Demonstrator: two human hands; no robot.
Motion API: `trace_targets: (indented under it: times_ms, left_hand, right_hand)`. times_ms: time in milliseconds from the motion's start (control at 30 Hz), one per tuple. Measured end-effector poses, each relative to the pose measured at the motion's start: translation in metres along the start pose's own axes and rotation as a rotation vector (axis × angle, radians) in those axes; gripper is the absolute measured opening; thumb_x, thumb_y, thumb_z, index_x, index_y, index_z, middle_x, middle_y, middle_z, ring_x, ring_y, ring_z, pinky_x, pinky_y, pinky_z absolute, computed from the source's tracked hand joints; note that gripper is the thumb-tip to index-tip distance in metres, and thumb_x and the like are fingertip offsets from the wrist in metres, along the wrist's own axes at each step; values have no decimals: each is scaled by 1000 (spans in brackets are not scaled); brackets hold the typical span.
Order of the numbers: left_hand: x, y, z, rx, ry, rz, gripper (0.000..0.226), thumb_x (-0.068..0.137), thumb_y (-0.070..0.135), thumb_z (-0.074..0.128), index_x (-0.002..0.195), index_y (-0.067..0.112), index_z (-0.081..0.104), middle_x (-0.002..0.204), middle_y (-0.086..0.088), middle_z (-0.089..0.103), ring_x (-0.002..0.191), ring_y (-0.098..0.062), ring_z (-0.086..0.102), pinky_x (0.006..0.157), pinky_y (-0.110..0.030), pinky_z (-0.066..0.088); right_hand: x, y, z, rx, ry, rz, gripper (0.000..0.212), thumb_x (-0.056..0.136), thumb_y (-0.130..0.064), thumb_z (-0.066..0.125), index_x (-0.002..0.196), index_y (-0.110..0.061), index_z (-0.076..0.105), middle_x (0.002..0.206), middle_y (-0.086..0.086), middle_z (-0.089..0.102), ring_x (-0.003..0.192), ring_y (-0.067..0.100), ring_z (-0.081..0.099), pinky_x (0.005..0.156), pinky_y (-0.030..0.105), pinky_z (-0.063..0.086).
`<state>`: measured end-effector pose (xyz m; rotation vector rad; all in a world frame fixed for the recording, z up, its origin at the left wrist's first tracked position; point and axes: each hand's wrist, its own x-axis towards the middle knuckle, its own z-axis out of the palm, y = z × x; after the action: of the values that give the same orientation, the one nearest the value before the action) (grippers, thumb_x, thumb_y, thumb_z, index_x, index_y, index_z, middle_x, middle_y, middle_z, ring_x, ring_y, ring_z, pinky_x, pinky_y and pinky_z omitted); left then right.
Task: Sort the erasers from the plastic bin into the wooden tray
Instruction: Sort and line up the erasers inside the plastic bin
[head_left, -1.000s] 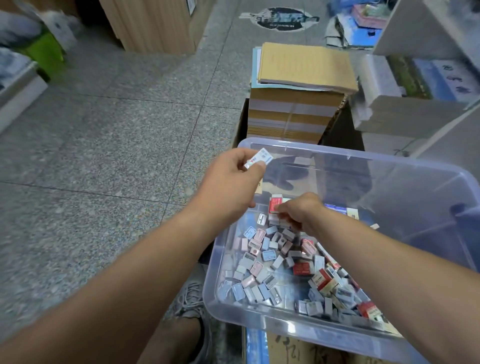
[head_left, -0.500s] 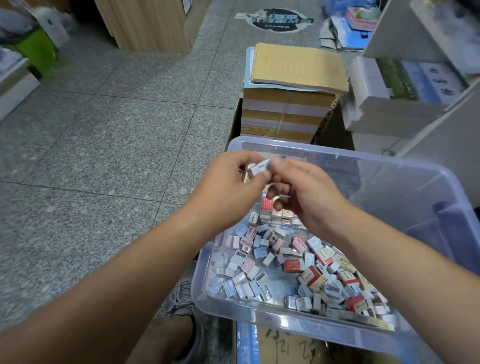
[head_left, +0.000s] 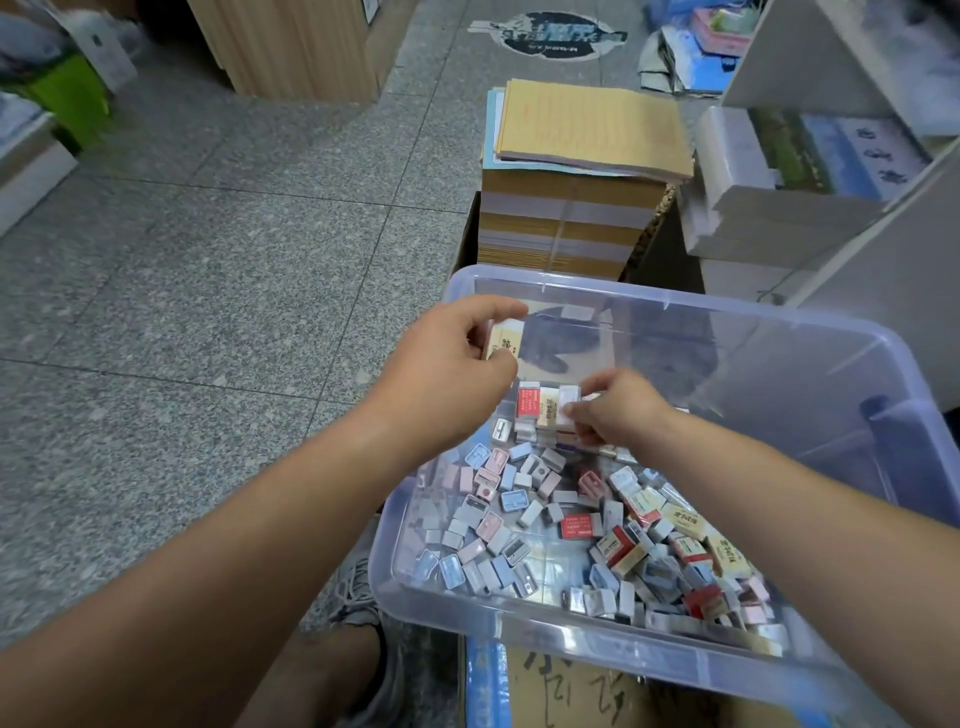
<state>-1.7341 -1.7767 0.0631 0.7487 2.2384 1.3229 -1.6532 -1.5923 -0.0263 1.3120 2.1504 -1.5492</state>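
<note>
Head view: whitish eraser (head_left: 569, 399) between pinched right fingers (head_left: 597, 383); left fingers (head_left: 493, 312) curled, hold unclear.

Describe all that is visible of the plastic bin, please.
The plastic bin is a rectangular tub of clear, bluish plastic with rounded corners and a thick rim, no lid. It rests on a cardboard box. Small erasers in grey, pink, blue, red and tan cover its near half; the far half is mostly bare. Both hands are over it: the right hand pinches a white eraser, the left hand grips a tan eraser.
</note>
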Motion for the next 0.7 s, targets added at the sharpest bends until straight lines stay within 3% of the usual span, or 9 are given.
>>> trace_targets:
  times_ms: [100, 267, 400, 533, 700]
  left_hand:
    - [2, -1, 1, 11, 5, 6, 44, 94, 8, 59, 129, 36, 64, 72, 6, 39, 66, -15, 48, 78, -52, 60]
    - [3, -1, 1, 11, -1, -1, 41, 95, 7, 59, 125, 35, 65, 70, 8, 38, 65, -14, 46, 76, -53, 60]
    - [5, -2, 1, 22, -1, 15, 40, 95, 8, 60, 125, 33, 66, 67, 9, 38, 64, -13, 46, 76, -49, 60]
    - [5, -2, 2, 17, -4, 20, 38, 94, 9, 62, 124, 32, 65, 72, 5, 43, 66, -15, 48, 77, -51, 60]
    - [7, 0, 4, 55, 34, 38, 27, 92, 13, 67, 112, 30, 70, 76, 6, 56, 63, -9, 52, 72, -38, 54]
  right_hand:
    - [19, 0, 11, -3, 44, 10, 19, 87, -10, 78, 88, 7, 68, 79, 21, 74, 77, 34, 75, 80, 51, 62]
    - [34, 1, 21, 15, 68, 55, 23, 88, -11, 78, 88, 11, 69, 71, 19, 72, 62, 29, 71, 72, 50, 64]
    - [37, 6, 18, -137, 85, 34, 32, 90, -24, 78, 82, 8, 74, 68, 15, 74, 62, 34, 73, 72, 51, 63]
    - [24, 3, 10, -208, 86, -2, 35, 91, -34, 74, 75, -5, 66, 70, 13, 66, 58, 26, 59, 64, 41, 58]
    - [-41, -28, 2, 488, -191, -216, 18, 99, -8, 52, 97, -3, 70, 87, 13, 71, 74, 29, 65, 56, 33, 53]
